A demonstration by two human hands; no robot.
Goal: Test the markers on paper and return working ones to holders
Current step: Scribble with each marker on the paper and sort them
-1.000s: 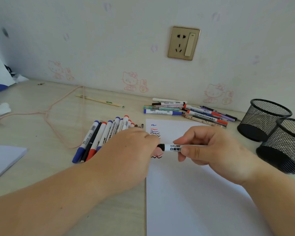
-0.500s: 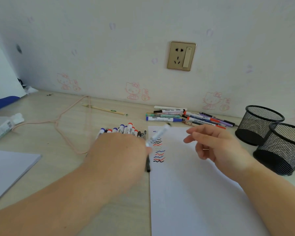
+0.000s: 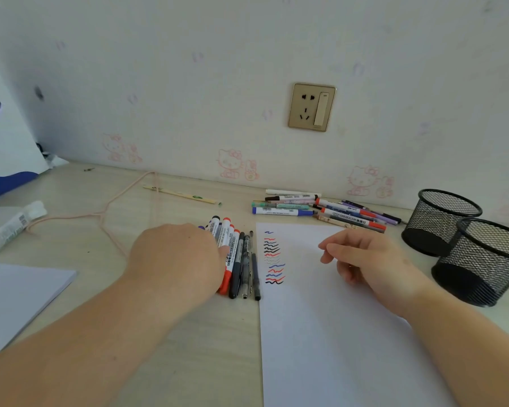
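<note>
At the far left, a white tube [image 3: 18, 226] lies on the desk [image 3: 188, 342] beside a pink cord [image 3: 106, 214], and a stack of white sheets [image 3: 21, 292] sits at the near-left edge. A wrapped chopstick [image 3: 182, 195] lies further back, towards the wall.

The left hand [image 3: 177, 257] rests palm down over a row of markers [image 3: 231, 254] lined up side by side just left of the paper [image 3: 335, 333]. Its fingers curl down onto the marker barrels, though the fingertips are hidden under the hand and I cannot tell whether they grip one. Red, blue and black caps and barrels show beyond the knuckles.

The paper carries a column of squiggles [image 3: 274, 259] in blue, red and black along its left margin.

The right hand [image 3: 368, 259] hovers over the paper's upper part, fingers loosely extended and slightly spread, pointing left, holding nothing.

A second pile of markers [image 3: 321, 211] lies against the wall behind the paper's top edge.

At the right stand two black mesh holders [image 3: 441, 221], touching or nearly touching, the nearer mesh holder [image 3: 482, 259] overlapping the farther one. As far as their interiors show, both hold no markers; only dark bottoms are seen through the mesh.
</note>
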